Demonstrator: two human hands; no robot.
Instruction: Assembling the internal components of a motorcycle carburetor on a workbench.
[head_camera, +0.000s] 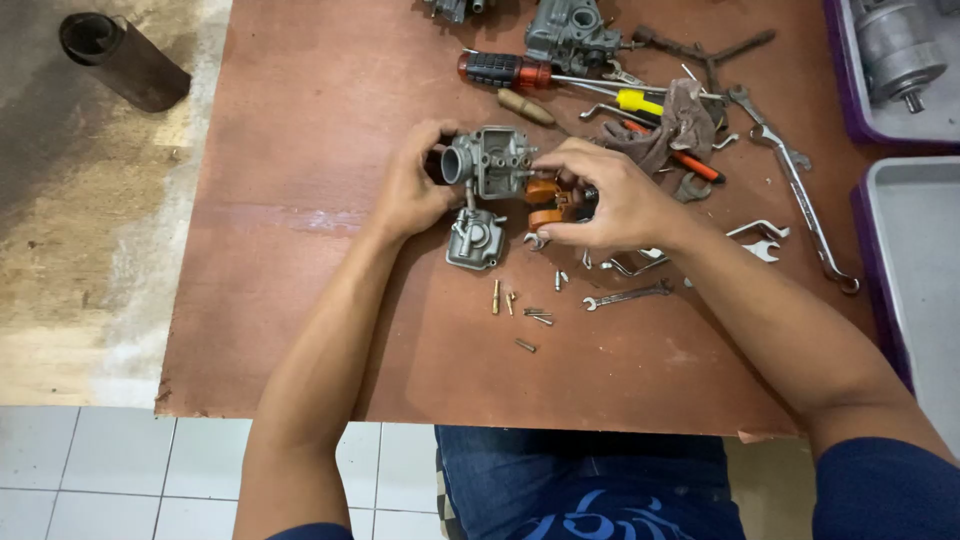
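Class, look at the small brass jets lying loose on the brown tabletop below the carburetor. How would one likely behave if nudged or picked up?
The brass jets are slim and round, so a nudge would probably roll them across the smooth tabletop. Being tiny, they likely weigh little and could slip from fingertips. As metal, they should stay stiff.

A silver-grey carburetor body (492, 160) sits over a reddish-brown table (300, 280), with orange float parts (543, 190) at its 4 o'clock. At 1 o'clock lie a red-and-black-handled screwdriver (505, 70), a yellow-handled one (638, 102) and a brownish rag (675, 125); purple-rimmed grey trays (900, 250) at 3 o'clock.
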